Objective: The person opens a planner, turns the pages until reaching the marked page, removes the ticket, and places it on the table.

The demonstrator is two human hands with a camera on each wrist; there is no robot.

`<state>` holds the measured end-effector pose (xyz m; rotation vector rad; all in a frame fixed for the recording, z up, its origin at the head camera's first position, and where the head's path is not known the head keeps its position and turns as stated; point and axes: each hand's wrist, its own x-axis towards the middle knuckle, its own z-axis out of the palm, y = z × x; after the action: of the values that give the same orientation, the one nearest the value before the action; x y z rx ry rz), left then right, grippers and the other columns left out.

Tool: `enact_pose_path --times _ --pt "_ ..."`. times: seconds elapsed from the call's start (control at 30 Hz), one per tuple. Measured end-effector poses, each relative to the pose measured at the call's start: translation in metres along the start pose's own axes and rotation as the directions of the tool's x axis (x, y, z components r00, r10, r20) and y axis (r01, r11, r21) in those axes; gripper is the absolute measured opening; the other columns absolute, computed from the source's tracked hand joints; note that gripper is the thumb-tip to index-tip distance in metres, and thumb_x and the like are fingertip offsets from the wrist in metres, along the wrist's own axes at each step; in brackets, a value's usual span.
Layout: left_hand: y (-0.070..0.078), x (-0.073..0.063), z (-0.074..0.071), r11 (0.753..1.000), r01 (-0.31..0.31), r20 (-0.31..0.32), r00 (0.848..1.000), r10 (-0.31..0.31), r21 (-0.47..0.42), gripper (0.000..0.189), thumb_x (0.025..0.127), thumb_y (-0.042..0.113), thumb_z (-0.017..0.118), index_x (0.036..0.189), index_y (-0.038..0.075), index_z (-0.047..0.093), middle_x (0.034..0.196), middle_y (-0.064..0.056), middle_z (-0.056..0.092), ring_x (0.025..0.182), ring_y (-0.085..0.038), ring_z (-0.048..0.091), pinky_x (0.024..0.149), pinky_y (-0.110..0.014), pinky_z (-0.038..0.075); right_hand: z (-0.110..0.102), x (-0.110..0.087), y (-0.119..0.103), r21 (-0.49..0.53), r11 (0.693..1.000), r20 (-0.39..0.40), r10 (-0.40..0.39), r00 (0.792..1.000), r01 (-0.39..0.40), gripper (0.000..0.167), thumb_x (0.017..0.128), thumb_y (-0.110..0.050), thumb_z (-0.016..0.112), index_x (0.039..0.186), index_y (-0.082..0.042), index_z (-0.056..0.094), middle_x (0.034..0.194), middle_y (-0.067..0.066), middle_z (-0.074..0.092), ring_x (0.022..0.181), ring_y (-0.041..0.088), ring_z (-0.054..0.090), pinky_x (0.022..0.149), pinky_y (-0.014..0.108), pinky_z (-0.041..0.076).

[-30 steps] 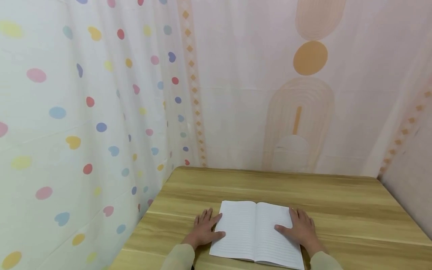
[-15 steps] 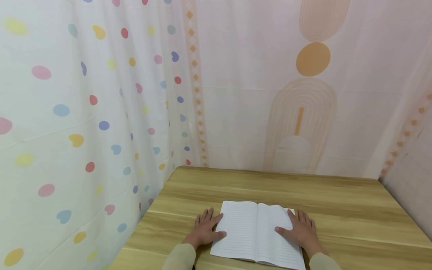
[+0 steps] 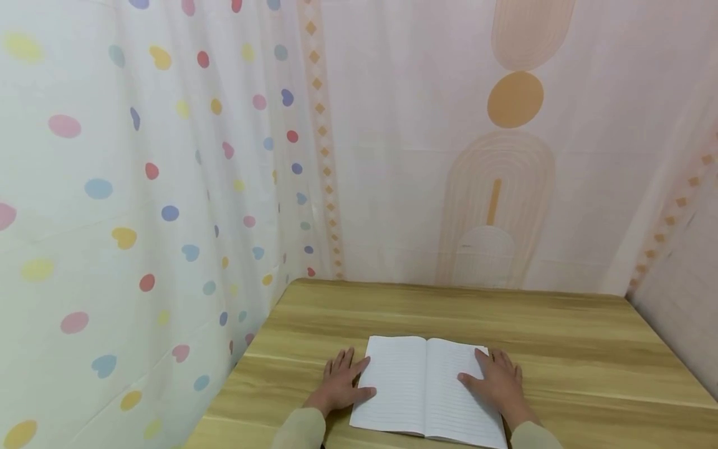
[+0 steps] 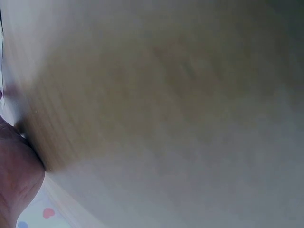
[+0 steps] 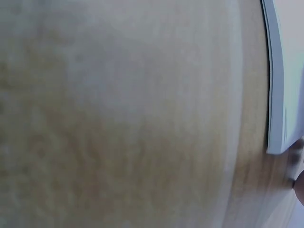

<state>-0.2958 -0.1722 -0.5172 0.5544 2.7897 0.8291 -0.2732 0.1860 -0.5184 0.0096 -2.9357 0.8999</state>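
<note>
An open notebook (image 3: 395, 383) with lined, unwritten pages lies on the wooden table in the head view. At its left edge rests my left hand (image 3: 339, 385), thumb and index finger on the page border and the other fingers on the wood. My right hand (image 3: 498, 381) lies across the right page's outer edge, its thumb reaching onto the page and its fingers spread. In the right wrist view the notebook's page edge (image 5: 277, 95) shows at the right. The left wrist view has only part of my left hand (image 4: 19, 166) and blurred wood.
The wooden table (image 3: 449, 312) reaches back to a pale curtain (image 3: 387, 187) with beige arch patterns. Along the left side hangs a white curtain (image 3: 140, 324) with coloured dots and hearts.
The right page bulged up near its top half a second ago and now lies flatter. My right hand's index finger has shifted slightly leftward; the left hand has stayed put.
</note>
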Motion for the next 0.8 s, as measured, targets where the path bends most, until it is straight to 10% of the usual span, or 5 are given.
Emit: enact_pose_path --times 0.23,0.8 --pt "0.0 0.001 0.0 1.0 0.009 0.017 1.0 -0.009 0.002 0.077 0.091 0.054 0.063 0.151 0.01 0.043 0.159 -0.03 0.014 0.147 -0.048 0.004 0.113 -0.066 -0.002 -0.004 0.003 0.012 -0.008 1.0 -0.032 0.02 0.999 -0.02 0.071 0.095 -0.038 0.064 0.143 0.01 0.042 0.143 0.044 0.03 0.136 0.06 0.018 0.106 0.073 0.012" --pt "0.001 0.0 -0.002 1.0 0.02 0.024 1.0 -0.02 0.01 0.075 0.092 0.051 0.063 0.152 0.012 0.042 0.16 -0.029 0.014 0.147 -0.047 0.005 0.113 -0.067 0.0 0.003 0.01 0.005 -0.023 0.995 0.026 0.097 0.995 -0.096 0.092 0.095 -0.068 0.044 0.148 0.006 0.037 0.151 0.046 0.007 0.14 0.061 -0.001 0.104 0.077 -0.005"
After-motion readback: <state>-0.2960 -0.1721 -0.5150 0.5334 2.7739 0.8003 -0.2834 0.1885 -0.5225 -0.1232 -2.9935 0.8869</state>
